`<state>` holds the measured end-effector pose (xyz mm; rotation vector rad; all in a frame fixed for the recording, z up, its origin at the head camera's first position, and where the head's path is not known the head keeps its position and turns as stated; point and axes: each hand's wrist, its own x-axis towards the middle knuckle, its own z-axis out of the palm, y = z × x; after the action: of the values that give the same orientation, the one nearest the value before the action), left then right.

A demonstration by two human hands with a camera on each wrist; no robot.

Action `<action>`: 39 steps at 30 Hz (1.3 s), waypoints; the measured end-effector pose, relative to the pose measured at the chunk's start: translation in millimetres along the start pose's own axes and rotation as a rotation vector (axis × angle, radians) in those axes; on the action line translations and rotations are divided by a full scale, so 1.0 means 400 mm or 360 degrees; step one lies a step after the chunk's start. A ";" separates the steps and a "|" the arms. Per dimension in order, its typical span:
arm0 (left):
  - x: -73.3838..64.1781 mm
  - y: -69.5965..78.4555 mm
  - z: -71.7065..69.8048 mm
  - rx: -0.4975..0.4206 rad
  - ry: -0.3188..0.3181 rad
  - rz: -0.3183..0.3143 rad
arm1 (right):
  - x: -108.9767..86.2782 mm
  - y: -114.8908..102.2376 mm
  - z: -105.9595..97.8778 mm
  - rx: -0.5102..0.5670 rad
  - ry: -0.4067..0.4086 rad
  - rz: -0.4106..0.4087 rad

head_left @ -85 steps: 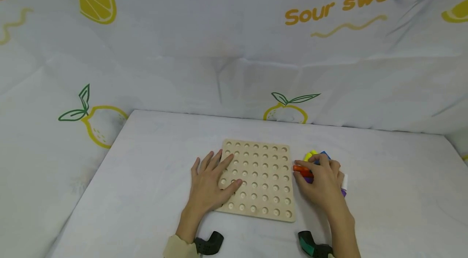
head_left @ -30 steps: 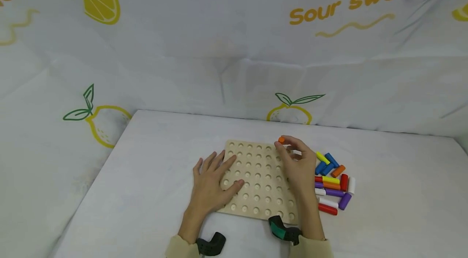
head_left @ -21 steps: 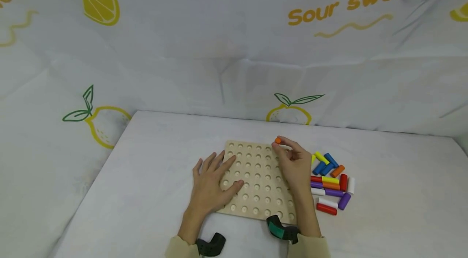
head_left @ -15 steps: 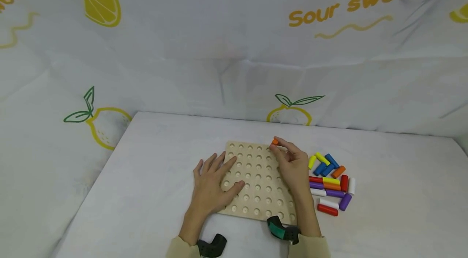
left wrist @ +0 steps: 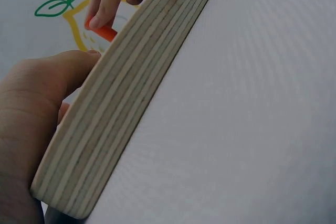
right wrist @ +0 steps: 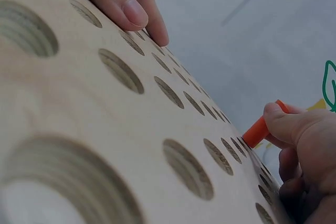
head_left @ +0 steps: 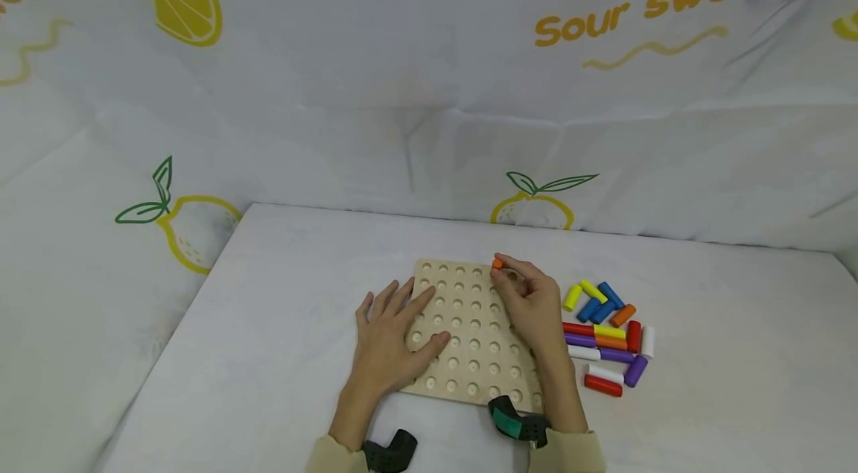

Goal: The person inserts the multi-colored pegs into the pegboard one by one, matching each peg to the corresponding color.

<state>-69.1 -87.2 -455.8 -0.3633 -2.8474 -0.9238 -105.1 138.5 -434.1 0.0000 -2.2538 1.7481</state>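
Note:
A pale wooden board (head_left: 465, 334) with rows of round holes lies on the white table. My left hand (head_left: 389, 343) rests on its left side, fingers spread. Near the board's far edge, my right hand (head_left: 536, 309) pinches an orange peg (head_left: 497, 263) between thumb and index finger. In the right wrist view, the orange peg (right wrist: 258, 131) stands tilted, its lower end at a far hole; I cannot tell whether it sits inside. From the left wrist, the orange peg (left wrist: 106, 31) shows beyond the board's thick layered edge (left wrist: 121, 93).
Right of the board lie several loose pegs, among them a yellow peg (head_left: 573, 298), a blue peg (head_left: 611, 294), a purple peg (head_left: 635, 371) and a red peg (head_left: 603, 385). A white cloth with lemon prints (head_left: 375, 160) hangs behind the table.
My right hand has left the loose pegs with the orange peg and reached the board's far edge. Over the last second it has slid slightly left. The left hand has stayed put.

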 end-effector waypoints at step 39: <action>0.002 0.004 -0.004 0.0007 -0.0021 -0.0024 | 0.003 -0.039 -0.039 -0.0298 -0.0100 0.0307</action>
<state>-69.2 -86.8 -453.5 -0.3493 -2.8675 -0.9207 -100.1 149.4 -415.4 -0.2108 -2.5295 1.6396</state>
